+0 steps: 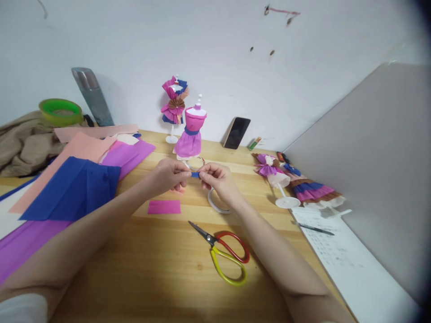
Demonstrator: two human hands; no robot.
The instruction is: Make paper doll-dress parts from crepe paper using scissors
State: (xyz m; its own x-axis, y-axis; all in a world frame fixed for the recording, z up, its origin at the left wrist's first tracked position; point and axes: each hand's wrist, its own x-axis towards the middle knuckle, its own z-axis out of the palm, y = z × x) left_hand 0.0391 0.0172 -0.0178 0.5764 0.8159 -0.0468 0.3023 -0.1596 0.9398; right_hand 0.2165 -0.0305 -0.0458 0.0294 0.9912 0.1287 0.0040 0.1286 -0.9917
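Between my two hands a small strip of blue crepe paper (195, 174) is stretched level above the table. My left hand (173, 174) pinches its left end and my right hand (215, 177) its right end. Just behind them stands a small dress-form mannequin (192, 130) in a pink top, blue waistband and purple skirt. A pink paper rectangle (164, 207) lies flat below my left hand, with a peach scrap partly hidden above it. Under my right wrist is a white roll of tape (215, 204), partly covered. Scissors (212, 240) with one red and one yellow handle lie nearer, blades slightly apart.
Blue, peach and purple paper sheets (74, 188) cover the left side, near a green tape roll (60, 112) and a flask (92, 96). Another dressed mannequin (175, 107) and a phone (237, 133) stand behind. More paper-dressed forms (313, 190) and a pen (316, 229) on written paper are right.
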